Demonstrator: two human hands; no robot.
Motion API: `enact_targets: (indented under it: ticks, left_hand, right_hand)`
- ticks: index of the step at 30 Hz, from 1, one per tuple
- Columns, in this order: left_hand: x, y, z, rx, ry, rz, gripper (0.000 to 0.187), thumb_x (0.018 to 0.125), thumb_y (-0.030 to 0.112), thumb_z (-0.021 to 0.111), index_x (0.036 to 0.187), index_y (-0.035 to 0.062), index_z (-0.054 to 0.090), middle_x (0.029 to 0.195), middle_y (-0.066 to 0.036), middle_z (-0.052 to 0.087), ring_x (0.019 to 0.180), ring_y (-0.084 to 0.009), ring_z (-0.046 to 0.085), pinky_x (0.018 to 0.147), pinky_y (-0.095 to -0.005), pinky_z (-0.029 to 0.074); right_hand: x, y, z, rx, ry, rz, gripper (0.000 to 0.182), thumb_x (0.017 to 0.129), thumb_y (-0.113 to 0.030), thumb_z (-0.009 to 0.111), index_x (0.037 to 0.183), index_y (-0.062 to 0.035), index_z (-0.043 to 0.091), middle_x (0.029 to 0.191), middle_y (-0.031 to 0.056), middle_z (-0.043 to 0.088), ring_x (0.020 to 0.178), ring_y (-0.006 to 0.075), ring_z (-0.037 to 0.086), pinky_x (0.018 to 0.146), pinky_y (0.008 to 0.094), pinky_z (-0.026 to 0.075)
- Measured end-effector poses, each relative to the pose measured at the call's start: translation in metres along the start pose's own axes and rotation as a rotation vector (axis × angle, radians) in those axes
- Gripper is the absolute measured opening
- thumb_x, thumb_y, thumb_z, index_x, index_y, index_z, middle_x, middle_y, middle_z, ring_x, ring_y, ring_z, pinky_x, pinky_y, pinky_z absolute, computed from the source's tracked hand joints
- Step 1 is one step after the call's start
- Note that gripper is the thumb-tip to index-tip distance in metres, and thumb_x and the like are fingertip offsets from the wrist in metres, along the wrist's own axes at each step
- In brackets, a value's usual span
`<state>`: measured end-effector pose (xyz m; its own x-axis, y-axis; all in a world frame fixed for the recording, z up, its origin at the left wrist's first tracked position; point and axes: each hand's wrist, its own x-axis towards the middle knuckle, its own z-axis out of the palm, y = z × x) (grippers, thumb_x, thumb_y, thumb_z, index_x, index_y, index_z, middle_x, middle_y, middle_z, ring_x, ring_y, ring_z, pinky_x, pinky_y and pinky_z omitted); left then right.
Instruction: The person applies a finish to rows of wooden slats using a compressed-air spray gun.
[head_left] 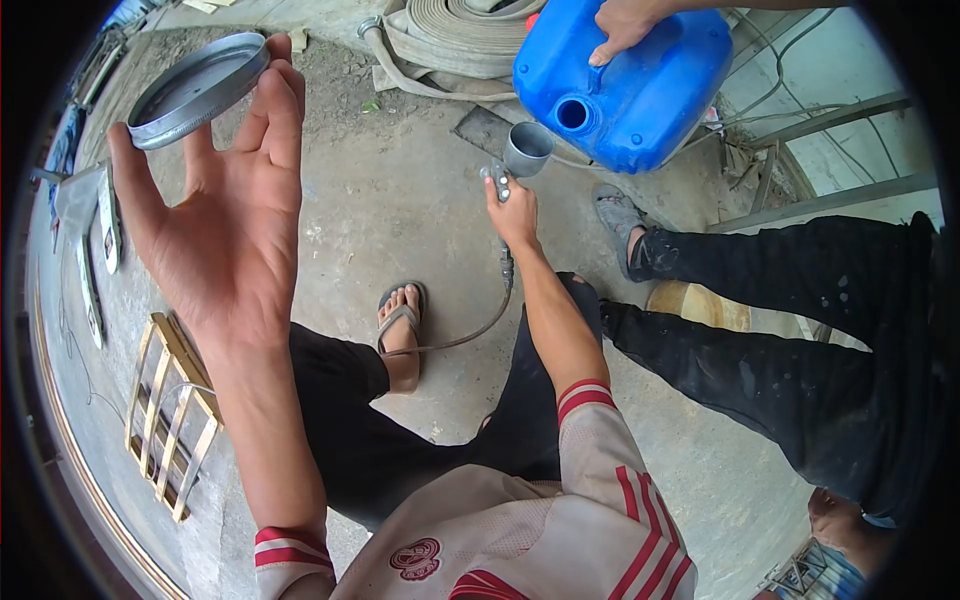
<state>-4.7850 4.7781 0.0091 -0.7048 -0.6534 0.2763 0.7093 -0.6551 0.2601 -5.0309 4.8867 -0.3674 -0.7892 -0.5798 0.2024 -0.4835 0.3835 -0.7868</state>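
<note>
My left hand [232, 220] is raised at the left, palm up, its fingers gripping the rim of a round, shallow metal lid [195, 88]. Lower and to the right, my right hand [515, 212] is wrapped around the handle of a spray gun [492, 176]. An open grey metal cup [529, 148] sits on the gun, and a hose [495, 318] runs down from its handle. Just beyond the cup is a blue jerrycan [640, 85], tilted with its uncapped mouth [574, 115] facing the cup. Another person's hand [625, 22] grips the can's handle. No liquid shows between mouth and cup.
A coiled flat hose [465, 35] lies on the concrete at the back. The other person's dark-trousered legs [750, 370] stand at the right, near a metal frame [830, 200]. A wooden slatted piece [172, 415] lies at the left. My sandalled foot [402, 318] is below my hands.
</note>
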Motion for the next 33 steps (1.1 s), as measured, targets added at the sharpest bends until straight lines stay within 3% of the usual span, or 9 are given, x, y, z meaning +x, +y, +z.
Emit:
enact_targets:
  ticks: [17,33]
  left_hand:
    - [0.001,0.005,-0.002,-0.016,-0.022,-0.021,0.083,0.101,0.021,0.079,0.166,0.0051,0.03,0.161,-0.04,0.026,0.147,-0.0498,0.042,0.123,-0.0537,0.05]
    - [0.0,0.009,-0.004,-0.027,-0.043,-0.055,0.085,0.099,0.021,0.08,0.166,0.0057,0.03,0.161,-0.042,0.025,0.148,-0.0511,0.041,0.124,-0.0556,0.05]
  right_hand:
    - [-0.02,-0.028,-0.023,0.085,0.058,-0.027,0.029,0.102,-0.029,0.07,0.097,-0.0017,0.076,0.074,0.0244,0.072,0.073,0.0465,0.073,0.065,0.0523,0.056]
    - [-0.038,-0.052,-0.041,0.179,-0.014,0.024,0.035,0.101,-0.029,0.071,0.085,0.0021,0.074,0.074,0.0252,0.072,0.072,0.0461,0.073,0.067,0.0517,0.056]
